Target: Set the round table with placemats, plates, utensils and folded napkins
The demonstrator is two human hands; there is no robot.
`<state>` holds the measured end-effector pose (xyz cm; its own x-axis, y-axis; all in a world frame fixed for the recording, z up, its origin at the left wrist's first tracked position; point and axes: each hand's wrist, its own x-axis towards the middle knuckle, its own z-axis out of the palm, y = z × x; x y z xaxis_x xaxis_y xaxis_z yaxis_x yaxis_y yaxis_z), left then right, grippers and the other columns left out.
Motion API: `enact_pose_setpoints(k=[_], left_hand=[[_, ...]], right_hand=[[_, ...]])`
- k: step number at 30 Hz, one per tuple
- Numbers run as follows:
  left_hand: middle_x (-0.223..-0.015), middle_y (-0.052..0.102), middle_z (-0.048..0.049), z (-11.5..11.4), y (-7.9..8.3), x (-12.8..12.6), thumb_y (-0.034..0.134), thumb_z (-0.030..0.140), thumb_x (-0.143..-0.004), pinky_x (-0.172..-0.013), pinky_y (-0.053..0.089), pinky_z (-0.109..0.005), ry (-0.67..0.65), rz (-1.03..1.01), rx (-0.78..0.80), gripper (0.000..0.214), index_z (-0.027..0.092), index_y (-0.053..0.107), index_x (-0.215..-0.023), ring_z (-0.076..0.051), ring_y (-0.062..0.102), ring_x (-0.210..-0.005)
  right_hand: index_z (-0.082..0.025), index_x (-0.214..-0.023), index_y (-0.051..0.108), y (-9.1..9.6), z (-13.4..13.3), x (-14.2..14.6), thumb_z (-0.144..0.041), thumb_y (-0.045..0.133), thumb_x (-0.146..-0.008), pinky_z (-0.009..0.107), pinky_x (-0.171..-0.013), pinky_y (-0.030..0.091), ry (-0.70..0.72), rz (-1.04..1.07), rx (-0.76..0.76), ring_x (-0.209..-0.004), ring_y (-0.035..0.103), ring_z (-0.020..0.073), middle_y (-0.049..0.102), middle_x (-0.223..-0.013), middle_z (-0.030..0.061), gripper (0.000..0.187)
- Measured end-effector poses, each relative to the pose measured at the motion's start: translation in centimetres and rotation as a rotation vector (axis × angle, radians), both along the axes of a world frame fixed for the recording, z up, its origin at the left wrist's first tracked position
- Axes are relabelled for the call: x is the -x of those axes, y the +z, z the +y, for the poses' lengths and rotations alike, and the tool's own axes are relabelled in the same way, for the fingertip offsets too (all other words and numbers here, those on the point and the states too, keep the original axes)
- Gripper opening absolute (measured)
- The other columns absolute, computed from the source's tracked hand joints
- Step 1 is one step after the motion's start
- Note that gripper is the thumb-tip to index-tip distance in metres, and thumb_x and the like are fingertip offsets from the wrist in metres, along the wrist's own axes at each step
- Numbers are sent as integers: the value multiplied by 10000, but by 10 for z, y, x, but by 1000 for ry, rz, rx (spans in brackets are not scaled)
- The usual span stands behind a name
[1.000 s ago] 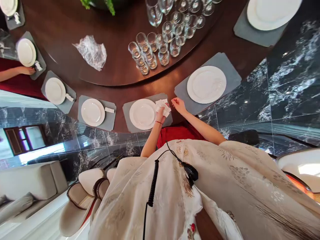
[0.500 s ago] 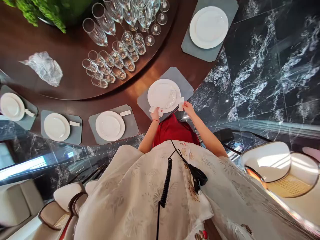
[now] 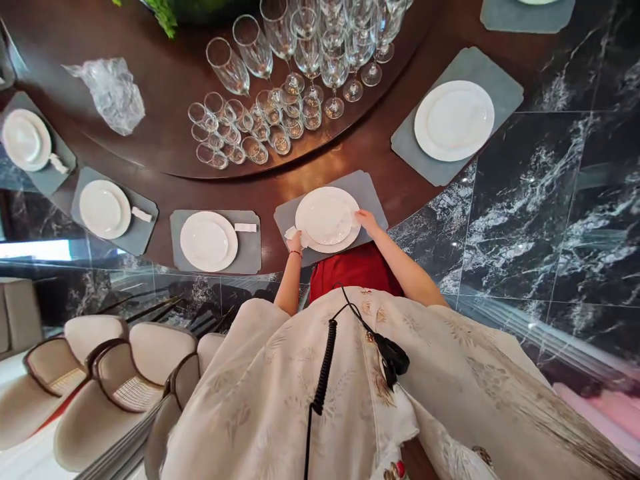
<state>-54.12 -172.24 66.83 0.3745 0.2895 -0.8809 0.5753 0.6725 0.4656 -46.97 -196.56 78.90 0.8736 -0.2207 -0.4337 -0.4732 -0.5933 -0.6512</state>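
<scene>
A white round plate (image 3: 327, 217) lies on a grey placemat (image 3: 367, 193) right in front of me. My left hand (image 3: 295, 241), with a red thread bracelet at the wrist, holds a white cloth (image 3: 291, 233) at the plate's near left rim. My right hand (image 3: 367, 222) rests on the opposite rim, and a small white corner of cloth (image 3: 356, 217) shows at its fingers. Neither hand touches the other. The cloth's full shape is hidden by my fingers.
Further plates on grey mats (image 3: 209, 241) stand either side along the dark wood table (image 3: 300, 177). Tumblers (image 3: 245, 127) and stemmed glasses (image 3: 310, 60) crowd the turntable, beside crumpled plastic wrap (image 3: 107, 97). Beyond the table edge lies black marble floor (image 3: 520, 220); chairs (image 3: 115, 373) stand at lower left.
My hands, bunched together with the cloth beside the plate a second ago, have moved apart to opposite rims. The view has swung, bringing the plate in front of me.
</scene>
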Motion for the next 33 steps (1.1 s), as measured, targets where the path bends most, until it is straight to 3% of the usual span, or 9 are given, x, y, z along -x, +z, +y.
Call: enact_pose_setpoints(k=[4, 8, 12, 15, 18, 20, 22, 26, 33], left_hand=[[-1067, 730, -101, 1, -4, 12, 741, 120, -812, -863, 606, -292, 47, 27, -23, 389, 122, 660, -1192, -188, 733, -983], [-1071, 729, -114, 0, -7, 21, 741, 120, -791, -847, 611, -314, 72, 50, -15, 410, 106, 665, -1194, -193, 737, -945], [-1073, 729, -109, -3, -7, 28, 715, 100, -809, -852, 600, -298, 109, 47, -20, 371, 92, 661, -1176, -171, 726, -923], [-1047, 730, -100, -5, -6, 31, 708, 107, -813, -837, 601, -293, 132, 58, -35, 345, 92, 668, -1156, -170, 723, -915], [-1055, 727, -107, -6, -5, 32, 706, 129, -808, -803, 607, -295, 152, 88, -66, 342, 98, 675, -1147, -193, 729, -944], [-1074, 722, -118, -6, -3, 33, 705, 125, -795, -811, 605, -295, 164, 116, -104, 340, 100, 678, -1133, -213, 728, -992], [-1080, 718, -128, -6, -1, 34, 710, 125, -779, -828, 603, -301, 173, 142, -148, 332, 106, 685, -1110, -236, 722, -1037], [-1092, 711, -133, -7, 3, 38, 682, 154, -796, -808, 608, -309, 188, 172, -210, 326, 121, 680, -1120, -252, 720, -1051], [-1071, 699, -116, 10, 3, 56, 637, 180, -840, -745, 623, -278, 185, 185, -252, 375, 119, 629, -1210, -195, 726, -958]], right_hand=[[-216, -662, 495, 1, -2, 8, -379, 585, -814, 260, -674, 435, 121, 74, 79, -690, 493, 151, 508, -640, -31, 240], [-211, -671, 518, 7, -22, -17, -308, 522, -893, 303, -760, 463, 315, 51, 270, -753, 544, 192, 564, -699, 16, 242], [-179, -934, 699, 13, -50, -72, -272, 451, -982, 409, -940, 483, 508, -46, 472, -954, 595, 271, 690, -912, 103, 269], [-155, -1080, 743, 12, -65, -110, -295, 432, -1017, 502, -1034, 467, 731, -31, 524, -1052, 585, 301, 695, -1034, 141, 347], [-150, -1261, 703, 11, -74, -128, -373, 607, -958, 534, -1101, 450, 893, -62, 525, -1185, 538, 324, 639, -1245, 160, 389], [-150, -1377, 632, 14, -80, -128, -409, 756, -855, 547, -1118, 450, 920, -102, 565, -1264, 490, 353, 563, -1378, 167, 596], [-141, -1400, 603, 20, -85, -123, -399, 796, -816, 577, -1101, 460, 903, -103, 634, -1280, 473, 379, 535, -1400, 179, 667], [-140, -1288, 667, 25, -86, -106, -308, 619, -933, 587, -1036, 488, 890, -88, 695, -1196, 519, 375, 621, -1227, 182, 396], [-128, -1246, 696, 13, -58, -91, -293, 601, -942, 530, -1026, 486, 959, -81, 659, -1174, 531, 363, 659, -1182, 180, 358]])
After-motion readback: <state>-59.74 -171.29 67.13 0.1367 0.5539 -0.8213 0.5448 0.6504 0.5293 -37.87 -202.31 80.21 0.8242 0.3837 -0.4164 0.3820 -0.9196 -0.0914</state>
